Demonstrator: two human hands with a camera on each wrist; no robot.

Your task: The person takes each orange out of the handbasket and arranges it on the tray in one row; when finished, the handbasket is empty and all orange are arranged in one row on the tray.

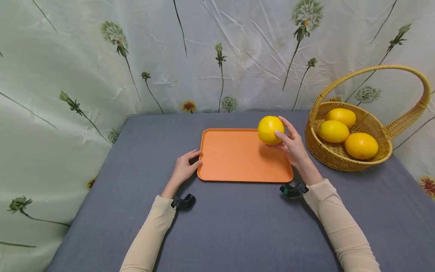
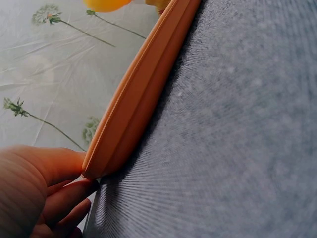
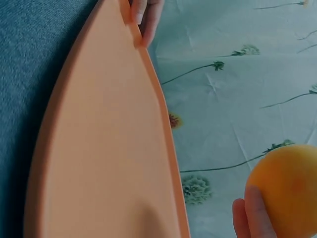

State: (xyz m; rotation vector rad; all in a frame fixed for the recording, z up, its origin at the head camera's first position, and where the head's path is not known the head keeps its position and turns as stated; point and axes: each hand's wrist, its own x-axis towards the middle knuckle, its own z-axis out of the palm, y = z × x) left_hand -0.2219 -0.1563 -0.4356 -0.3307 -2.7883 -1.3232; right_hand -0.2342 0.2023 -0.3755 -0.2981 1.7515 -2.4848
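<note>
My right hand [image 1: 295,148] holds a round, yellow-orange fruit, an orange [image 1: 268,130], between thumb and fingers. It is raised over the right end of an orange-coloured tray [image 1: 238,155], and a shadow falls on the tray below it. In the right wrist view the orange [image 3: 287,191] sits at the lower right with fingertips [image 3: 256,208] against its side. My left hand [image 1: 185,166] grips the tray's left rim with thumb and fingers. The left wrist view has that hand [image 2: 34,193] at the corner of the tray [image 2: 131,109], which lies flat on the table.
A woven basket [image 1: 334,160] with a tall arched handle stands at the right, with three yellow fruits [image 1: 361,146] inside. Grey cloth covers the table [image 1: 238,223]. A flower-print curtain [image 1: 190,56] hangs behind and along the left side.
</note>
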